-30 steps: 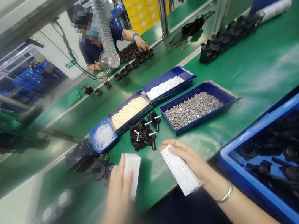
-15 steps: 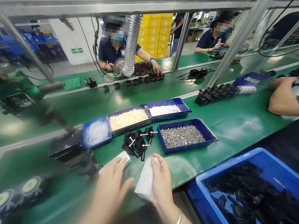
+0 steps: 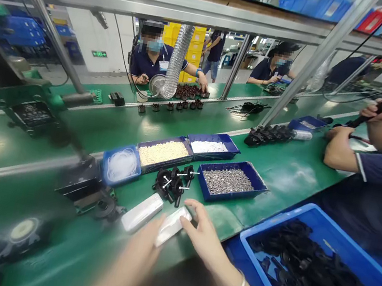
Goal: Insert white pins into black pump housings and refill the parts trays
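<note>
A white block-shaped packet (image 3: 173, 227) lies between my two hands, low over the green bench. My right hand (image 3: 200, 228) grips its right end between thumb and fingers. My left hand (image 3: 145, 243) is smeared by motion at the packet's left side, and its fingers are hard to make out. Just left of it, a second white packet (image 3: 142, 212) rests on the bench. Behind the packets stand several black parts (image 3: 172, 182) with white pins. A blue tray of metal pins (image 3: 230, 182) sits to their right.
Trays of cream pieces (image 3: 163, 153), white pieces (image 3: 209, 146) and clear rings (image 3: 121, 165) stand behind. A blue crate of black parts (image 3: 322, 279) is at the right, near a co-worker's arm (image 3: 345, 150). A black machine (image 3: 82, 183) stands left.
The left packet now lies free of my left hand, which has moved right to the other packet. That packet has tilted lower toward the bench in my right hand. The view has shifted slightly.
</note>
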Demonstrator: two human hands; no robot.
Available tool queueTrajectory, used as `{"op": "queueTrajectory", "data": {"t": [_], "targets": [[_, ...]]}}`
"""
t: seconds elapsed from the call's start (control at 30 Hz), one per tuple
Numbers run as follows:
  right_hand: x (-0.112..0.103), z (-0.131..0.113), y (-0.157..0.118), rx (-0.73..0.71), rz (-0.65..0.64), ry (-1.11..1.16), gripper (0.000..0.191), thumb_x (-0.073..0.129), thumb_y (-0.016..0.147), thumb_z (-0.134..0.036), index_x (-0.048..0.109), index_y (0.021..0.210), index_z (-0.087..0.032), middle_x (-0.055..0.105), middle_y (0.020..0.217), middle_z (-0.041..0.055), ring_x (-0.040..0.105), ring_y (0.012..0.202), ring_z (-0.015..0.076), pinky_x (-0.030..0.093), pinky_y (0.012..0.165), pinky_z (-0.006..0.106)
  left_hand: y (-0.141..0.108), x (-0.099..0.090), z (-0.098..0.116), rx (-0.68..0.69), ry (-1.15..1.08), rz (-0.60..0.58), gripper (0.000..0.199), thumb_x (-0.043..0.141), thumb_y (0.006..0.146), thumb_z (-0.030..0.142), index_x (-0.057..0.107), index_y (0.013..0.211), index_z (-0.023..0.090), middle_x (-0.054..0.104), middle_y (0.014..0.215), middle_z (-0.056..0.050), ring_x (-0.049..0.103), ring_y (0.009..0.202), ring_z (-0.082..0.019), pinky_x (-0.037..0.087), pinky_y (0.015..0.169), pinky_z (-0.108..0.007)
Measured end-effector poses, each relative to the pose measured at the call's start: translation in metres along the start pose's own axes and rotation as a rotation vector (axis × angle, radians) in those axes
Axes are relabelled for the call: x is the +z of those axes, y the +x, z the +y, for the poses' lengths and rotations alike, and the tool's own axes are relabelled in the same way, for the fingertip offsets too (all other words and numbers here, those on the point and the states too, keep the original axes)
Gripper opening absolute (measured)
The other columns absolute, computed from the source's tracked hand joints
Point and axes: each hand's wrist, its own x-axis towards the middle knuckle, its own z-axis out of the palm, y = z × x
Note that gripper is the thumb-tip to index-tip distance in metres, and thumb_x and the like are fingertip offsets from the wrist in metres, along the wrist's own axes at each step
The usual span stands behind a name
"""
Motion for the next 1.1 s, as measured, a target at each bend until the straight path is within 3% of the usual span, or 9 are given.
{"op": "queueTrajectory", "data": {"t": [0.13, 0.23, 0.33, 0.4, 0.53, 0.73, 0.9, 1.0, 1.1], "targets": [[-0.053, -0.051, 0.048, -0.26, 0.088, -0.408, 0.018, 0.055, 0.089, -0.03, 0.064, 0.103, -0.025, 0.062, 0.115, 0.0071, 0.057, 0.108, 0.0237, 0.045, 0.092, 0.037, -0.006, -0.016, -0.004, 0.058, 0.043, 0.026, 0.047, 0.049, 0.089, 0.023, 0.053, 0.131, 0.044, 0.064, 0.128, -0.004, 0.065, 0.112, -0.026, 0.059, 0.087, -0.037], [-0.081, -0.078, 0.112, -0.261, 0.167, -0.803, 0.021, 0.047, 0.095, -0.028, 0.067, 0.099, -0.019, 0.066, 0.105, 0.009, 0.061, 0.1, 0.0231, 0.046, 0.091, 0.035, -0.006, -0.012, -0.006, 0.106, 0.079, 0.085, 0.044, 0.05, 0.087, 0.024, 0.057, 0.125, 0.045, 0.063, 0.129, -0.004, 0.066, 0.111, -0.028, 0.061, 0.081, -0.037], [-0.094, -0.082, 0.179, -0.187, 0.117, -0.958, 0.02, 0.054, 0.094, -0.027, 0.068, 0.09, -0.014, 0.068, 0.098, 0.01, 0.062, 0.098, 0.0235, 0.047, 0.092, 0.038, -0.001, 0.002, -0.005, 0.146, 0.124, 0.16, 0.04, 0.054, 0.085, 0.026, 0.06, 0.121, 0.042, 0.064, 0.128, -0.007, 0.065, 0.112, -0.031, 0.061, 0.084, -0.043], [-0.098, -0.077, 0.216, -0.122, 0.073, -1.05, 0.02, 0.058, 0.094, -0.03, 0.066, 0.099, -0.013, 0.066, 0.103, 0.009, 0.063, 0.097, 0.0209, 0.05, 0.09, 0.039, 0.005, 0.01, -0.002, 0.16, 0.148, 0.201, 0.033, 0.056, 0.084, 0.029, 0.065, 0.113, 0.039, 0.067, 0.12, -0.008, 0.066, 0.107, -0.033, 0.061, 0.081, -0.045], [-0.099, -0.064, 0.259, -0.018, 0.011, -1.174, 0.031, 0.062, 0.093, -0.033, 0.06, 0.116, -0.011, 0.062, 0.115, 0.0113, 0.063, 0.099, 0.0207, 0.054, 0.085, 0.039, 0.017, 0.014, 0.006, 0.128, 0.181, 0.232, 0.021, 0.05, 0.089, 0.027, 0.069, 0.096, 0.031, 0.069, 0.11, -0.008, 0.069, 0.1, -0.029, 0.062, 0.076, -0.04], [-0.099, -0.051, 0.276, -0.073, -0.01, -1.177, 0.033, 0.061, 0.093, -0.034, 0.06, 0.117, -0.011, 0.062, 0.115, 0.0108, 0.063, 0.097, 0.0206, 0.055, 0.083, 0.038, 0.032, 0.007, 0.014, 0.019, 0.219, 0.189, 0.025, 0.045, 0.092, 0.019, 0.068, 0.082, 0.024, 0.069, 0.106, -0.006, 0.065, 0.105, -0.024, 0.058, 0.081, -0.035], [-0.108, -0.048, 0.269, -0.21, 0.083, -1.058, 0.019, 0.058, 0.094, -0.027, 0.064, 0.099, -0.01, 0.068, 0.095, 0.0092, 0.065, 0.086, 0.0184, 0.053, 0.081, 0.035, 0.028, 0.007, 0.009, -0.044, 0.193, 0.144, 0.021, 0.051, 0.089, 0.02, 0.068, 0.079, 0.025, 0.069, 0.11, -0.005, 0.067, 0.09, -0.021, 0.055, 0.074, -0.03], [-0.105, -0.057, 0.242, -0.319, 0.109, -0.947, 0.022, 0.054, 0.092, -0.024, 0.063, 0.104, -0.009, 0.07, 0.089, 0.0115, 0.066, 0.079, 0.0181, 0.053, 0.075, 0.03, 0.025, 0.004, 0.011, -0.078, 0.151, 0.12, 0.02, 0.051, 0.089, 0.019, 0.069, 0.084, 0.027, 0.069, 0.108, -0.004, 0.067, 0.088, -0.02, 0.053, 0.073, -0.028], [-0.091, -0.07, 0.188, -0.401, -0.035, -0.815, 0.023, 0.057, 0.09, -0.029, 0.061, 0.108, -0.015, 0.07, 0.078, 0.0038, 0.066, 0.066, 0.015, 0.052, 0.064, 0.025, 0.03, -0.002, 0.016, -0.108, 0.161, 0.06, 0.02, 0.052, 0.088, 0.017, 0.07, 0.082, 0.025, 0.069, 0.108, -0.006, 0.068, 0.089, -0.021, 0.054, 0.073, -0.028]]}}
